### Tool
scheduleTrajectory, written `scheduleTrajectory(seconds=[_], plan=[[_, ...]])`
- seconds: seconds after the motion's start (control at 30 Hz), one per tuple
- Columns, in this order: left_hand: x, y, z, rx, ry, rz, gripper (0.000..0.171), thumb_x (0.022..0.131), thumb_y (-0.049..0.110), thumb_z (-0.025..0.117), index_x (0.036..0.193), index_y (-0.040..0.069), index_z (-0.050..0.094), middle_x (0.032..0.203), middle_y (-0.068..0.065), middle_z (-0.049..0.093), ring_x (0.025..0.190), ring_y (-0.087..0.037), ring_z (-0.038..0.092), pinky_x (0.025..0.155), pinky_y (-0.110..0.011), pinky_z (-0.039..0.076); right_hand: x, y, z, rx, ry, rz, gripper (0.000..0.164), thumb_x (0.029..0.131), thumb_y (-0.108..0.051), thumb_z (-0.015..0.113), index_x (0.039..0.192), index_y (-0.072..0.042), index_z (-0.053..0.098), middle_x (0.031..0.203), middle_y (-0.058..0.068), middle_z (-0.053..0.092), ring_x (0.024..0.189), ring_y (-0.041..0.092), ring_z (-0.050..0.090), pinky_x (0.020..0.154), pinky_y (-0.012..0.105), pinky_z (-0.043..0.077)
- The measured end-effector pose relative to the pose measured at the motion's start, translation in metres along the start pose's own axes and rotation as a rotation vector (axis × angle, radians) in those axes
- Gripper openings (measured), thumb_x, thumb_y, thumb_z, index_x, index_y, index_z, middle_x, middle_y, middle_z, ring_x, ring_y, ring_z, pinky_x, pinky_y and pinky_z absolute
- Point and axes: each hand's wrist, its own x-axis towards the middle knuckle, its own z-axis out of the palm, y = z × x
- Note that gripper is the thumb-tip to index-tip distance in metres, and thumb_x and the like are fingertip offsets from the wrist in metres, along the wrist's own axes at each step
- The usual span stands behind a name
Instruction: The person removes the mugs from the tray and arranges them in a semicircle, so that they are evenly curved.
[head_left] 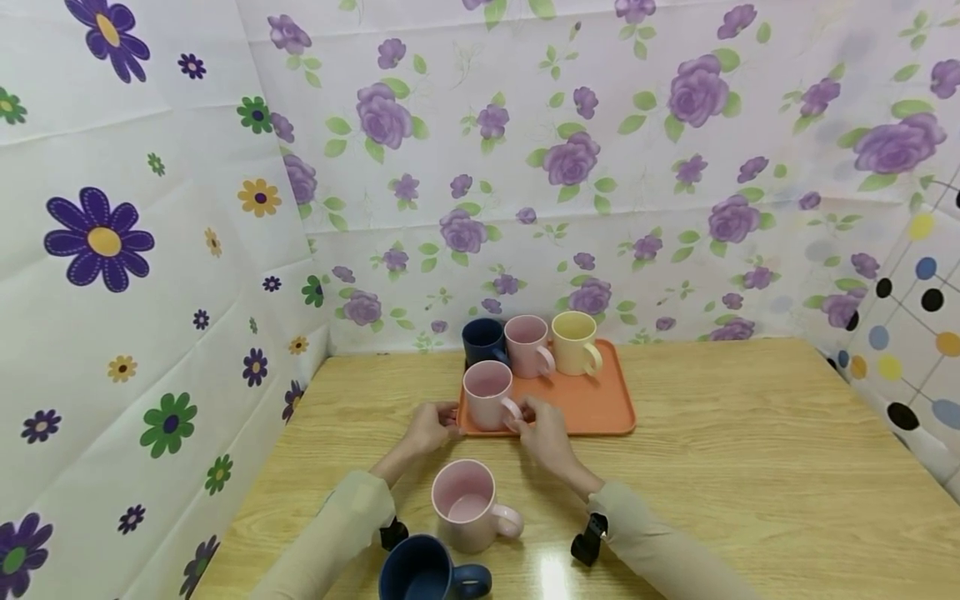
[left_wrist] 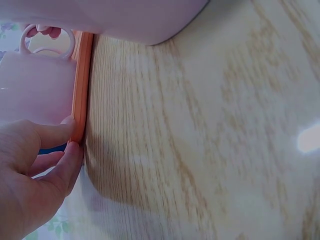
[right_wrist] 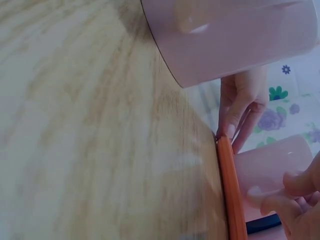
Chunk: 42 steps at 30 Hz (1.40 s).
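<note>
An orange tray lies on the wooden table against the back wall. My left hand pinches its front left corner between thumb and fingers, as the left wrist view shows up close. On that corner of the tray stands a pink mug, upright, handle toward the right. My right hand holds this mug's handle with thumb and fingers. Behind it on the tray, a navy mug, a second pink mug and a yellow mug stand in a row.
Between my forearms another pink mug stands on the table. Nearer to me is a second navy mug, cut off by the frame's lower edge. Flowered cloth walls close off the back and left.
</note>
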Motion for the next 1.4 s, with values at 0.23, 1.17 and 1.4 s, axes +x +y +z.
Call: scheduleTrajectory(seconds=[0.23,1.17,1.4], plan=[[0.001,0.000,0.001,0.010,0.000,0.007,0.047,0.076,-0.011,0.072,0.121,-0.015,0.059,0.099,-0.026,0.069,0.087,-0.028,0.069,0.073,-0.027,0.059,-0.006,-0.003,-0.004,0.058,0.001,0.018,0.007,0.083,-0.002,0.072,0.084,-0.005,0.067,0.075,0.006,0.067,0.073,0.013,0.060,0.068,0.021,0.048],[-0.001,-0.002,0.001,0.017,0.010,0.019,0.047,0.075,-0.011,0.073,0.120,-0.016,0.059,0.096,-0.025,0.069,0.083,-0.027,0.068,0.070,-0.025,0.058,-0.033,-0.016,-0.061,0.034,-0.068,-0.029,0.015,0.074,-0.001,0.079,0.083,-0.007,0.068,0.071,-0.001,0.062,0.068,0.006,0.056,0.069,0.022,0.053],[-0.002,0.000,0.000,0.015,0.000,0.019,0.049,0.076,-0.010,0.073,0.122,-0.016,0.057,0.097,-0.027,0.068,0.084,-0.028,0.068,0.069,-0.024,0.058,-0.047,-0.016,-0.076,0.019,-0.139,-0.059,0.014,0.076,-0.001,0.078,0.084,-0.009,0.069,0.071,-0.001,0.066,0.069,0.004,0.058,0.069,0.024,0.051]])
